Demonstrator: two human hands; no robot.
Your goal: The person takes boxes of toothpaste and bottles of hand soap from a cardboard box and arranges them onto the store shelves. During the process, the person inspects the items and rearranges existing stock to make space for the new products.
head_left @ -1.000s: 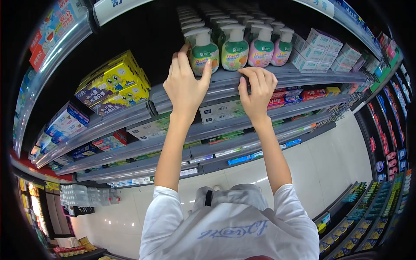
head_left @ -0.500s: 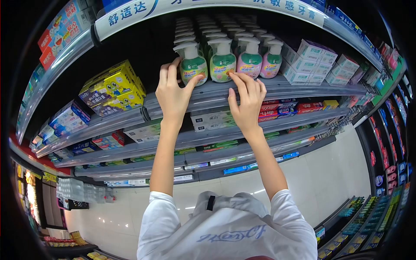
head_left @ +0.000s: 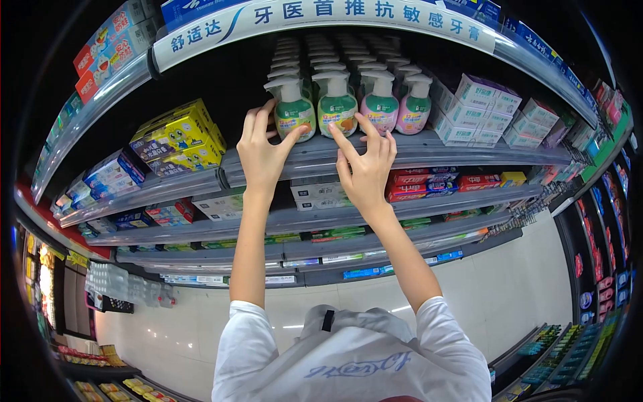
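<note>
A front row of pump bottles stands upright on the shelf, with more rows behind. At the far left of the row is a green-and-yellow pump bottle [head_left: 295, 114]. My left hand [head_left: 262, 149] is closed about its lower part, thumb across the front and fingers along the left side. Beside it is a second green-and-yellow pump bottle [head_left: 337, 106]. My right hand [head_left: 368, 167] has its fingers apart, the index fingertip at this second bottle's label and another fingertip by its right edge. To the right stand two pink pump bottles [head_left: 380, 107].
Yellow boxes [head_left: 177, 137] sit left of the bottles and stacked white boxes [head_left: 477, 110] sit right. The shelf's front edge [head_left: 429, 153] runs below the hands. A sign strip [head_left: 362, 12] overhangs above. Lower shelves hold red toothpaste boxes [head_left: 422, 184].
My right hand has shifted left and its index finger now reaches onto the second bottle's label. My left hand stays at the leftmost bottle. The camera view has shifted slightly.
</note>
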